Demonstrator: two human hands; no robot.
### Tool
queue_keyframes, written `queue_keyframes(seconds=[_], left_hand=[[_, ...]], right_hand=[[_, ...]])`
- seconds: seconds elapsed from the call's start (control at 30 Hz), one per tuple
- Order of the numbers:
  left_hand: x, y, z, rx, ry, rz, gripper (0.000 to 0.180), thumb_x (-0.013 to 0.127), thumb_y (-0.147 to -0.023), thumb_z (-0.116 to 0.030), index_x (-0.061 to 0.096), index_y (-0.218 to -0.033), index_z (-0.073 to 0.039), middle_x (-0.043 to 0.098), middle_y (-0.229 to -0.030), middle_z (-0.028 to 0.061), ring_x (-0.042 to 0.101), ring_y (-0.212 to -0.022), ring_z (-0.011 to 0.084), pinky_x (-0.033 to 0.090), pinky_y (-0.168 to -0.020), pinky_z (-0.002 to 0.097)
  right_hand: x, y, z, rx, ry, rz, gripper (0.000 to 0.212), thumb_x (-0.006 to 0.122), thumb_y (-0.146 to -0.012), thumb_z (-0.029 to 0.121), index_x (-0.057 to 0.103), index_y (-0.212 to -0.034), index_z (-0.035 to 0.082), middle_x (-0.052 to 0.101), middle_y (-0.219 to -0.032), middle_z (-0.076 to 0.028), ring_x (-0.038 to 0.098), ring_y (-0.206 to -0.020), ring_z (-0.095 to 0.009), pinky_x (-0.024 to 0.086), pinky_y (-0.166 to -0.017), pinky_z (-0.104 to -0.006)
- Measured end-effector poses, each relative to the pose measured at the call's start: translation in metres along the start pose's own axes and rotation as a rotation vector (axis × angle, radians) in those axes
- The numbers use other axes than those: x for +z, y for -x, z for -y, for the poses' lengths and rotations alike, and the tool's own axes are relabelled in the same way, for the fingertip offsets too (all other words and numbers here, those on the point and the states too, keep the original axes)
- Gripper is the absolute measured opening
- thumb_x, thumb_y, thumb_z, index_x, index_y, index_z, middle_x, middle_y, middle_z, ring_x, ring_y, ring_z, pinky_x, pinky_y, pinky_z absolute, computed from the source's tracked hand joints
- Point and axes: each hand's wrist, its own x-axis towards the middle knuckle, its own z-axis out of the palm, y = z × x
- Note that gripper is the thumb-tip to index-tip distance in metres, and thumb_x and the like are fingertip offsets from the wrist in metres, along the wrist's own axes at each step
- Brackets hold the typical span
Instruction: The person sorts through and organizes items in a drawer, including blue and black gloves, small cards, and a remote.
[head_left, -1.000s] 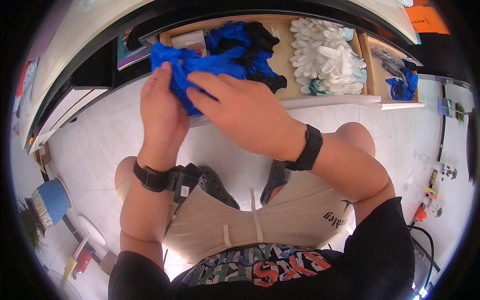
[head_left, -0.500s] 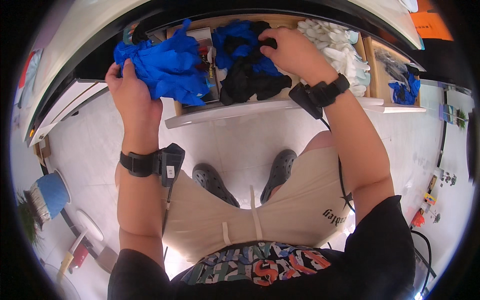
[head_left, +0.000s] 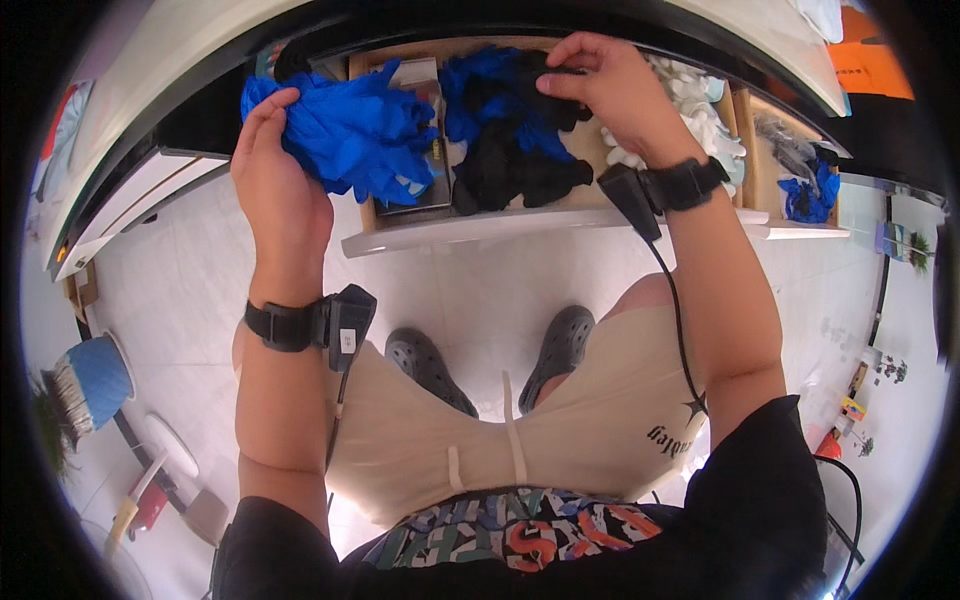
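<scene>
My left hand (head_left: 283,195) is closed on a thick bunch of blue disposable gloves (head_left: 355,135), held over the left end of an open drawer (head_left: 440,235). Beneath the bunch, dark flat boxes partly show. My right hand (head_left: 630,100) reaches over the drawer's middle, its thumb and fingers closed on a black glove (head_left: 560,112); the exact grip is partly hidden. More black gloves (head_left: 505,178) lie below it, mixed with blue gloves (head_left: 475,85). A pile of white gloves (head_left: 705,110) sits just right of my right hand, partly behind it.
A second drawer compartment (head_left: 757,180) at right holds clear plastic and blue gloves (head_left: 812,195). The dark counter edge runs along the back. An orange item (head_left: 868,60) is at the far right. My feet in grey clogs (head_left: 565,345) stand on the pale floor below.
My right hand has moved right, drawing black glove material along with it. The blue bunch in my left hand has shifted slightly right in the picture.
</scene>
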Motion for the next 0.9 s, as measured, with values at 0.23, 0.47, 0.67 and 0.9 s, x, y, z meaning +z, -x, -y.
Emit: queue_keyframes(seconds=[0.23, 0.47, 0.67, 0.9], left_hand=[[0.001, 0.000, 0.009, -0.010, 0.000, 0.035, 0.019, 0.046, -0.097, -0.008, 0.065, -0.100, -0.006, 0.062, -0.100, 0.0038, 0.055, -0.094, 0.0142, 0.044, -0.088, 0.0251], [0.011, 0.004, 0.012, -0.073, 0.009, 0.084, 0.015, 0.054, -0.092, -0.003, 0.063, -0.103, -0.007, 0.062, -0.098, 0.0048, 0.058, -0.092, 0.0145, 0.049, -0.081, 0.0251], [0.003, 0.005, 0.009, -0.067, 0.006, 0.044, 0.017, 0.055, -0.089, -0.002, 0.062, -0.104, -0.007, 0.061, -0.098, 0.0050, 0.057, -0.090, 0.0149, 0.050, -0.080, 0.0249], [-0.001, -0.002, 0.009, -0.049, 0.014, 0.029, 0.017, 0.054, -0.089, -0.003, 0.062, -0.103, -0.006, 0.061, -0.097, 0.0054, 0.057, -0.088, 0.0153, 0.050, -0.078, 0.0261]], right_hand=[[-0.025, 0.044, 0.091, -0.365, -0.684, -0.402, 0.023, 0.065, -0.088, 0.000, 0.057, -0.109, 0.000, 0.066, -0.092, -0.011, 0.064, -0.075, -0.014, 0.051, -0.060, -0.0233], [-0.051, 0.019, 0.097, -0.761, 0.685, -0.720, 0.023, 0.067, -0.084, 0.006, 0.067, -0.107, 0.006, 0.065, -0.115, -0.009, 0.060, -0.109, -0.025, 0.046, -0.091, -0.0317], [-0.044, 0.022, 0.084, -0.784, 0.455, -0.817, 0.016, 0.067, -0.073, 0.001, 0.069, -0.086, 0.008, 0.067, -0.099, -0.006, 0.062, -0.092, -0.026, 0.047, -0.079, -0.0321], [-0.011, 0.038, 0.078, -0.766, 0.512, -0.183, 0.010, 0.065, -0.073, 0.003, 0.067, -0.082, 0.008, 0.066, -0.084, -0.007, 0.063, -0.075, -0.028, 0.052, -0.066, -0.0333]])
